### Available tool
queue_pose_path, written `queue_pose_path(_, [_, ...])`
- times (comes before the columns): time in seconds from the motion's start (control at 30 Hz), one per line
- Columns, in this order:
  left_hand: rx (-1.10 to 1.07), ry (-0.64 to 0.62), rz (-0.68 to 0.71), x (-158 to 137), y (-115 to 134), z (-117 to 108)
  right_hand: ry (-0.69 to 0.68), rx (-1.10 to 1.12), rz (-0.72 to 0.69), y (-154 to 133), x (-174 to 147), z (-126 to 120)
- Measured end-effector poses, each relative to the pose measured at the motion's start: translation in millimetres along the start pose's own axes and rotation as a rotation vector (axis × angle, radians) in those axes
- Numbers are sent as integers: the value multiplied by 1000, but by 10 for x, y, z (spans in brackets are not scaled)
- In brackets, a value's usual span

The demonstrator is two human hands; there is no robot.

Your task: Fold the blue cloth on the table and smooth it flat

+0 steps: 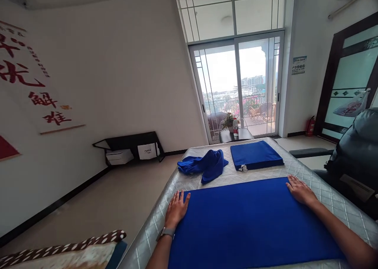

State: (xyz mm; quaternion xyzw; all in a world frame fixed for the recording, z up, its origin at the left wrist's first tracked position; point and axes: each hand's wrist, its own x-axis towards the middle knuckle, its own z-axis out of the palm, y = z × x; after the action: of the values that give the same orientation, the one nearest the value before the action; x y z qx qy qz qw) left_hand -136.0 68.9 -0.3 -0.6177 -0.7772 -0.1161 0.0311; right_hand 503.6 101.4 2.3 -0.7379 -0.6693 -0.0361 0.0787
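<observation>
A blue cloth (242,225) lies spread flat before me on a quilted silver-grey mattress (156,218). My left hand (176,208) rests flat at its far left corner, fingers stretched out and the thumb apart. On the far right corner lies my right hand (299,189), palm down with fingers extended. Neither hand grips anything. Just beyond the spread cloth are a crumpled blue cloth (206,164) on the left and a neat stack of folded blue cloths (256,154) on the right, with a white tag showing at its front edge.
A small table (226,136) with a potted plant (228,121) and a bottle (235,126) stands past the mattress, before a sliding glass door (217,84). A dark leather chair (358,147) is close on the right. A black rack (130,141) holding white boxes sits by the left wall.
</observation>
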Motion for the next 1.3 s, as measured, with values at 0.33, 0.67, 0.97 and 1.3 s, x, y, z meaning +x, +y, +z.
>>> queue_pose_path(0.33, [-64, 99, 126, -71, 696, -361, 30, 52, -179, -998, -232, -414])
queue_pose_path(0.67, [-231, -25, 644, -552, 2473, 65, -65, 249, -543, -2434, -581, -214])
queue_pose_path(0.97, [-187, -49, 571, -497, 2305, 128, -115, 268, -494, -2304, -526, -227])
queue_pose_path(1.3, [49, 2, 230, -51, 492, 13, -38, 88, -121, -577, -97, -115])
